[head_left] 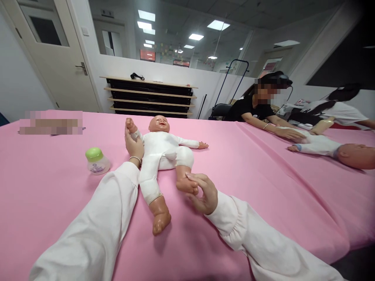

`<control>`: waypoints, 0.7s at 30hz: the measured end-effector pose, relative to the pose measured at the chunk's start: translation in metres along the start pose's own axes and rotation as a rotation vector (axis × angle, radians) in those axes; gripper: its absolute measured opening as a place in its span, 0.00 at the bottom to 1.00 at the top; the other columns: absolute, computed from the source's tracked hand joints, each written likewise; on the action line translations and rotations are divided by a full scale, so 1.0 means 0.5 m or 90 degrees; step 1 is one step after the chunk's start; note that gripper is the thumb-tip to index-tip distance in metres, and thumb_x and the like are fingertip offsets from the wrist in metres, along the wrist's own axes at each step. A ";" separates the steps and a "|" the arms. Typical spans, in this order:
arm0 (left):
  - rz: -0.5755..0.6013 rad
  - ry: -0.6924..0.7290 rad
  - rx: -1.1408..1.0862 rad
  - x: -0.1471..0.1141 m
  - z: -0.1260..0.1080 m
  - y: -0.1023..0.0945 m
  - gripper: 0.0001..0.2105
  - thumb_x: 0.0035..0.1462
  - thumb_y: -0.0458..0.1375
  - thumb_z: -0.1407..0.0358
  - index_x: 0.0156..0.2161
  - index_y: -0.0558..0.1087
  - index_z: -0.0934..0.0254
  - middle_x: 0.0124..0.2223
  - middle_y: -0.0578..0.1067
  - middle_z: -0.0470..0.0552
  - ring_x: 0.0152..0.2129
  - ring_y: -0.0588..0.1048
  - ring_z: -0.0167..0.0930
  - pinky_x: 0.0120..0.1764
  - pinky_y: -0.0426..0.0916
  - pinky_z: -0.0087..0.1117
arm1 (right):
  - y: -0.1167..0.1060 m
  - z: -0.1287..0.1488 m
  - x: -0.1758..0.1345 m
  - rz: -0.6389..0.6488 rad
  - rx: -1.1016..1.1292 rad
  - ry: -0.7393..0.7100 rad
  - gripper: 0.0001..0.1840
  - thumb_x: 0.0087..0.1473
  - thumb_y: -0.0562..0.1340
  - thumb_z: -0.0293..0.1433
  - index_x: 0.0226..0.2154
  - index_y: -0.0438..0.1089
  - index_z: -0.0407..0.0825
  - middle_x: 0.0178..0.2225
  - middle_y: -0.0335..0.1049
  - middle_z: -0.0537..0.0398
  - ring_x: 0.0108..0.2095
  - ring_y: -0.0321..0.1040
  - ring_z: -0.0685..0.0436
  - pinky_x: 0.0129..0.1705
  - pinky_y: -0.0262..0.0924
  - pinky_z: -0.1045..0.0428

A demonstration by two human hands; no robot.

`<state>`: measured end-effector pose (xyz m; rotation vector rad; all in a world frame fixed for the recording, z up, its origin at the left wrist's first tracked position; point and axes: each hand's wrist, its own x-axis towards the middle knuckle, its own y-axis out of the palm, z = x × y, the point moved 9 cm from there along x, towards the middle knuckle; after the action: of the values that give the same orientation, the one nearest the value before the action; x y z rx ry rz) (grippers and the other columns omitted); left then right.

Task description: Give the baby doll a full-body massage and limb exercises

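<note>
A baby doll (159, 150) with a white cloth body lies on its back, its head pointing away from me. My left hand (135, 146) is closed round the doll's raised arm on the left, just below its small hand; part of my fingers is hidden behind that arm. At the doll's bent leg on the right, my right hand (206, 193) grips the foot, with fingers on top and the thumb low at its side. The other leg rests stretched out towards me. Left of the doll stands a small jar with a green lid (95, 154).
A pink cloth (234, 238) covers the table. A blurred-out item (51, 124) lies at the far left. Across on the right, a person in black (249, 107) has a hand on another doll (325, 144), near a bottle (322, 125). Stacked shelving (149, 93) stands behind the table.
</note>
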<state>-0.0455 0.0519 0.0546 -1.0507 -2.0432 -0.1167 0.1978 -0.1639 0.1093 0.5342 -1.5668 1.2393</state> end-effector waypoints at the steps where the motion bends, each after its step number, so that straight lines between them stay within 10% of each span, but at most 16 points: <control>1: -0.030 -0.021 0.003 -0.001 -0.004 -0.010 0.32 0.58 0.44 0.72 0.62 0.33 0.57 0.63 0.49 0.53 0.59 0.51 0.38 0.57 0.52 0.47 | 0.001 -0.009 0.000 -0.009 -0.009 0.016 0.24 0.52 0.57 0.30 0.52 0.56 0.50 0.39 0.67 0.47 0.39 0.67 0.43 0.35 0.68 0.48; 8: 0.025 0.071 0.050 0.003 -0.053 0.006 0.27 0.50 0.46 0.77 0.56 0.62 0.58 0.52 0.68 0.49 0.49 0.65 0.34 0.53 0.59 0.36 | 0.026 -0.095 -0.011 -0.022 0.015 0.143 0.22 0.52 0.58 0.27 0.50 0.57 0.52 0.44 0.65 0.48 0.46 0.64 0.42 0.44 0.65 0.44; 21: 0.126 0.129 0.164 -0.002 -0.071 0.037 0.26 0.48 0.46 0.79 0.50 0.68 0.55 0.48 0.71 0.48 0.46 0.65 0.34 0.48 0.59 0.36 | 0.058 -0.144 -0.017 0.002 0.077 0.243 0.19 0.52 0.59 0.30 0.47 0.60 0.52 0.41 0.66 0.51 0.41 0.67 0.46 0.38 0.66 0.50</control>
<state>-0.0101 0.0485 0.0727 -1.0273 -1.7106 0.1340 0.2088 -0.0907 0.0847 0.3456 -1.1775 1.3544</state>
